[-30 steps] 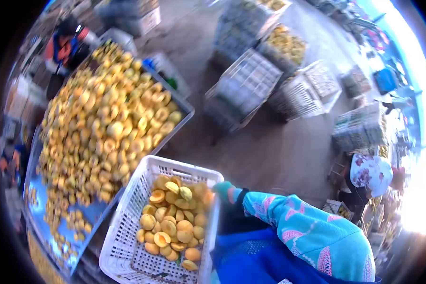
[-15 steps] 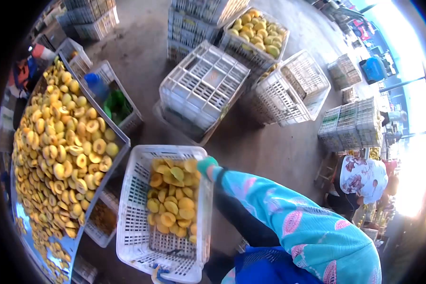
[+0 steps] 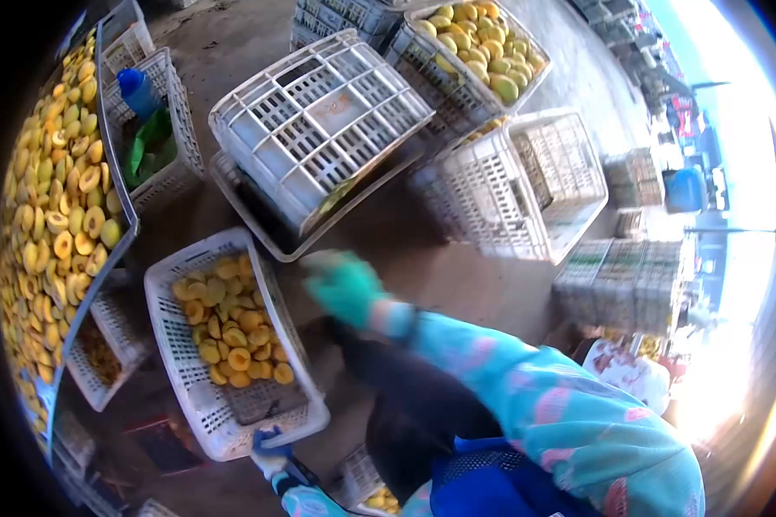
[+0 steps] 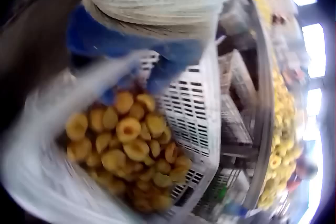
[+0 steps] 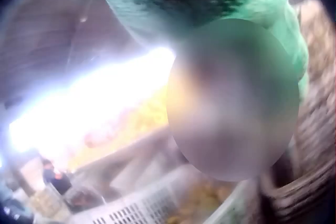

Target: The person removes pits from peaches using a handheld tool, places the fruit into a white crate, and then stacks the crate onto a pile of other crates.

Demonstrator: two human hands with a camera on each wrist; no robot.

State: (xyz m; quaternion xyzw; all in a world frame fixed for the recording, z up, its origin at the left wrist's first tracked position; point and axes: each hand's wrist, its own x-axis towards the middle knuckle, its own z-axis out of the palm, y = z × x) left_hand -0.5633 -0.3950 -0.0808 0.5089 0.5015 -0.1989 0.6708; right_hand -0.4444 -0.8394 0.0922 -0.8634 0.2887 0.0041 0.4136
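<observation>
A white plastic crate [image 3: 168,323] with slotted walls holds halved yellow stone fruit [image 3: 233,340], heaped towards its far end. At the crate's near end, my left hand [image 3: 272,454] in a blue and white glove grips the rim. The left wrist view shows that blue glove [image 4: 136,45] over the rim, above the fruit halves [image 4: 128,145]. My right hand [image 3: 345,284] in a green glove is apart from the crate, right of its far corner and blurred. Nothing shows in its fingers. In the right wrist view, the green glove [image 5: 210,3] is partly covered by a blurred patch.
A table [image 3: 116,250] heaped with fruit halves runs along the left. An upturned crate [image 3: 319,112] stands ahead, with a fruit-filled crate [image 3: 478,52] and a tilted crate [image 3: 509,189] beyond. A crate [image 3: 159,129] holds a blue-capped bottle. Someone [image 3: 625,375] is at right.
The right hand has let go of the crate's rim and moved off to the right. The crate has shifted left and turned in the head view. The left hand has come into fuller view.
</observation>
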